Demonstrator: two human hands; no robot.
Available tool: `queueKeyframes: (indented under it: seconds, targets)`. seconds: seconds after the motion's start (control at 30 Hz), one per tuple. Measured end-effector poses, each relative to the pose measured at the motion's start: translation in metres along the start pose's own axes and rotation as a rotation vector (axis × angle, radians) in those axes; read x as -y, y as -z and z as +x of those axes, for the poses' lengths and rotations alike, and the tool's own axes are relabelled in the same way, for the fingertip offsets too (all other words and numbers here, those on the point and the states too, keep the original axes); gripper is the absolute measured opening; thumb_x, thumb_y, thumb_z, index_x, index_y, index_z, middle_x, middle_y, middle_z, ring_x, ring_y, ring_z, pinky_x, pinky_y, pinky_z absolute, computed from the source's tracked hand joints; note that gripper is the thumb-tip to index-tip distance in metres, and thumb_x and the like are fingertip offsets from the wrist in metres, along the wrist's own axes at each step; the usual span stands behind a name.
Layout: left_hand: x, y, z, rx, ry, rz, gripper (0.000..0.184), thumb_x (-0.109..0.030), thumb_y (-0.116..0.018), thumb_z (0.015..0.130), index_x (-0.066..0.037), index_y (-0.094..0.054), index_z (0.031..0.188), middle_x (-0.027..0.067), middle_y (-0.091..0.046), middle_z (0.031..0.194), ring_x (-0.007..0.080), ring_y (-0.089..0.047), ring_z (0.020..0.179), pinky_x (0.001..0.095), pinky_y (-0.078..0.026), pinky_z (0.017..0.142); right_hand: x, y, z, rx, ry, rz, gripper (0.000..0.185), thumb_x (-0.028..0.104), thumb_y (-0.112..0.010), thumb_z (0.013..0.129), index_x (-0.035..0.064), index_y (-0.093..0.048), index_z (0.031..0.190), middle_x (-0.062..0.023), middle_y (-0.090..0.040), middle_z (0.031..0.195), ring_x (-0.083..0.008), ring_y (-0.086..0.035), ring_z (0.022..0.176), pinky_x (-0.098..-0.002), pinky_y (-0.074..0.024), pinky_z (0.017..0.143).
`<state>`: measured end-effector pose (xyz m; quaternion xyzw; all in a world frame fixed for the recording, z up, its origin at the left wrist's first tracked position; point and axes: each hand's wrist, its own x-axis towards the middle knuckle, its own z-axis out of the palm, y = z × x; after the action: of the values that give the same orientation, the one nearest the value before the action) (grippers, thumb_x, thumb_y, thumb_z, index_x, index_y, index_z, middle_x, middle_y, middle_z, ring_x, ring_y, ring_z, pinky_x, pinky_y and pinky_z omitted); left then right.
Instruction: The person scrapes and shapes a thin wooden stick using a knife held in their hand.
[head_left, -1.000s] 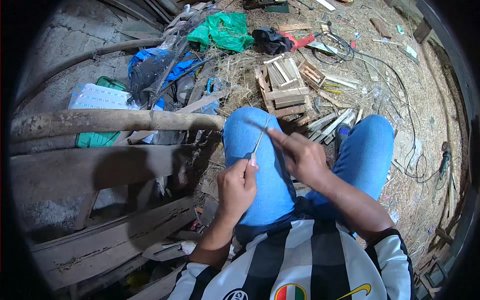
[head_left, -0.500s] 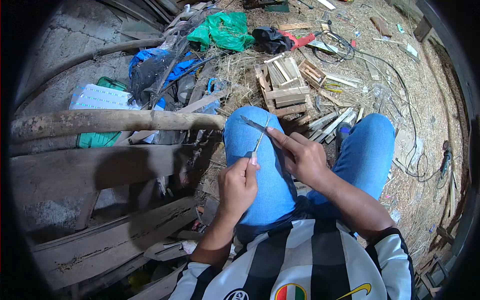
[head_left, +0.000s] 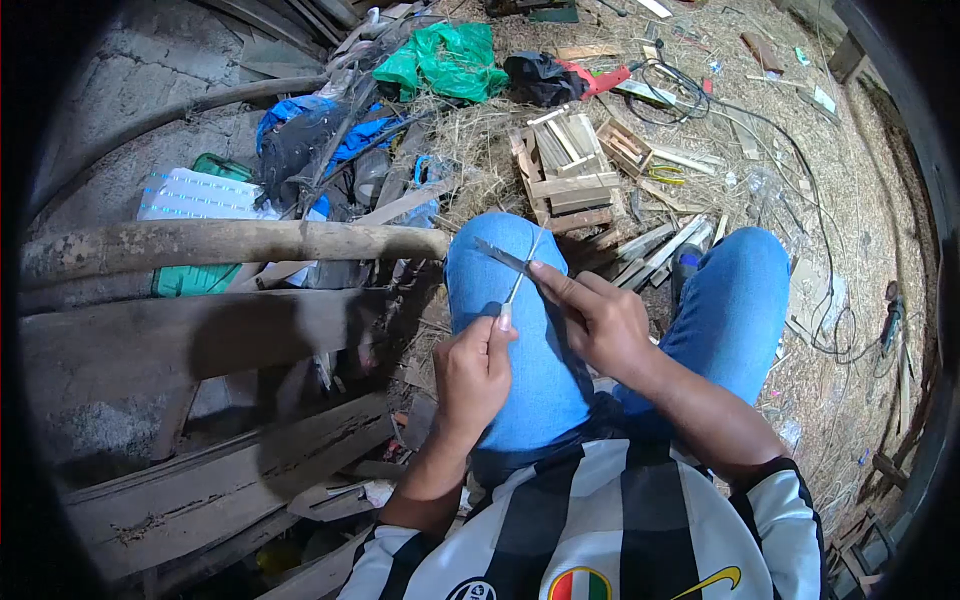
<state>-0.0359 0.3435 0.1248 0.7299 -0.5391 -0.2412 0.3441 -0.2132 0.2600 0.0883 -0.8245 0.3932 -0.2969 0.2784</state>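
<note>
Above the knee of my blue jeans (head_left: 515, 390), my left hand (head_left: 472, 368) is closed around the lower end of a thin pale stick (head_left: 517, 287), thumb pressed along it. The stick slants up and away from me to a narrow tip. My right hand (head_left: 605, 322) grips a knife (head_left: 499, 255), its forefinger stretched along the tool. The dark blade points left and crosses the stick near its middle; they appear to touch. The knife's handle is hidden inside my right hand.
A bamboo pole (head_left: 240, 243) and a wooden plank (head_left: 200, 345) lie to my left. Ahead are stacked wood pieces (head_left: 575, 190), a small wooden box (head_left: 624, 148), yellow-handled pliers (head_left: 667, 175) and a green plastic bag (head_left: 445, 65). A black cable (head_left: 815, 190) runs along the right.
The knife and my right hand have shifted slightly down and left along the stick. My left hand has moved a little left with the stick.
</note>
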Motion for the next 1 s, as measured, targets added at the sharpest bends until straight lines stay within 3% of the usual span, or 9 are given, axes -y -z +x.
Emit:
queueKeyframes:
  seconds: [0.03, 0.1, 0.27, 0.43, 0.5, 0.53, 0.6, 0.7, 1.0]
  targets:
    - [0.0, 0.001, 0.0, 0.002, -0.004, 0.001, 0.032, -0.019, -0.058, 0.105, 0.0, -0.071, 0.084, 0.005, -0.057, 0.053, 0.0108, -0.058, 0.049, 0.0304, -0.042, 0.048, 0.004, 0.002, -0.001, 0.023, 0.024, -0.009, 0.061, 0.015, -0.073, 0.084, 0.0282, -0.062, 0.142, -0.0054, -0.061, 0.079, -0.0287, -0.065, 0.059, -0.0435, -0.0538, 0.049]
    - [-0.002, 0.001, 0.001, 0.018, 0.059, 0.051, 0.03, -0.021, -0.059, 0.103, -0.003, -0.07, 0.083, 0.017, -0.071, 0.073, 0.0348, -0.072, 0.066, 0.0433, -0.052, 0.059, 0.014, 0.009, -0.003, 0.093, 0.073, -0.015, 0.057, 0.015, -0.072, 0.086, 0.0273, -0.063, 0.141, -0.0067, -0.062, 0.079, -0.0296, -0.066, 0.06, -0.0444, -0.0533, 0.049]
    - [-0.013, 0.01, 0.004, 0.049, 0.157, 0.014, 0.035, -0.023, -0.058, 0.105, -0.002, -0.07, 0.079, 0.0166, -0.067, 0.065, 0.0331, -0.068, 0.058, 0.0438, -0.049, 0.055, -0.011, 0.008, 0.015, -0.058, -0.076, 0.034, 0.056, 0.012, -0.072, 0.085, 0.0289, -0.066, 0.138, -0.0093, -0.063, 0.079, -0.033, -0.066, 0.063, -0.0462, -0.054, 0.055]
    - [-0.009, 0.011, 0.005, 0.088, 0.214, -0.052, 0.033, -0.024, -0.06, 0.104, -0.002, -0.069, 0.082, 0.0139, -0.059, 0.056, 0.0313, -0.061, 0.049, 0.0441, -0.044, 0.051, -0.01, 0.013, 0.016, 0.015, -0.066, -0.017, 0.057, 0.011, -0.071, 0.087, 0.0294, -0.063, 0.141, -0.0086, -0.063, 0.08, -0.0319, -0.067, 0.066, -0.0453, -0.0553, 0.056]
    - [-0.014, 0.01, 0.006, -0.057, -0.104, 0.18, 0.025, -0.016, -0.063, 0.102, 0.001, -0.067, 0.084, 0.0098, -0.059, 0.059, 0.0189, -0.058, 0.05, 0.0334, -0.044, 0.051, -0.01, 0.012, 0.017, 0.013, -0.06, -0.025, 0.058, 0.011, -0.071, 0.087, 0.03, -0.063, 0.141, -0.0084, -0.063, 0.08, -0.0318, -0.067, 0.066, -0.045, -0.0556, 0.056]
    - [-0.013, 0.01, 0.005, -0.056, -0.103, 0.18, 0.025, -0.016, -0.063, 0.102, 0.001, -0.067, 0.084, 0.0098, -0.059, 0.059, 0.0189, -0.058, 0.05, 0.0334, -0.044, 0.051, -0.01, 0.012, 0.017, 0.009, -0.053, -0.036, 0.059, 0.011, -0.071, 0.087, 0.0306, -0.062, 0.142, -0.0081, -0.063, 0.08, -0.0317, -0.067, 0.066, -0.0446, -0.056, 0.056]
    - [-0.012, 0.009, 0.005, -0.144, -0.176, 0.186, 0.014, -0.01, -0.067, 0.097, 0.001, -0.067, 0.088, 0.0148, -0.064, 0.07, 0.0269, -0.064, 0.057, 0.0362, -0.047, 0.055, -0.008, 0.016, 0.019, 0.02, -0.054, -0.036, 0.059, 0.012, -0.071, 0.087, 0.031, -0.062, 0.142, -0.008, -0.063, 0.081, -0.0318, -0.067, 0.066, -0.0447, -0.0561, 0.056]
    - [-0.004, 0.008, 0.008, -0.172, -0.284, 0.21, 0.009, -0.007, -0.069, 0.095, 0.001, -0.068, 0.091, 0.016, -0.067, 0.076, 0.0278, -0.066, 0.062, 0.037, -0.049, 0.057, -0.007, 0.019, 0.023, 0.042, -0.054, -0.044, 0.059, 0.013, -0.071, 0.087, 0.0315, -0.062, 0.142, -0.0077, -0.063, 0.082, -0.0319, -0.068, 0.066, -0.0452, -0.0562, 0.057]
    - [-0.007, 0.001, 0.007, -0.197, -0.253, 0.163, 0.01, -0.007, -0.069, 0.095, 0.002, -0.068, 0.09, 0.0163, -0.068, 0.076, 0.0268, -0.067, 0.063, 0.0368, -0.05, 0.059, -0.008, 0.016, 0.025, 0.043, -0.06, -0.049, 0.057, 0.016, -0.07, 0.088, 0.0317, -0.061, 0.142, -0.0082, -0.064, 0.082, -0.0319, -0.068, 0.067, -0.0464, -0.0559, 0.057]
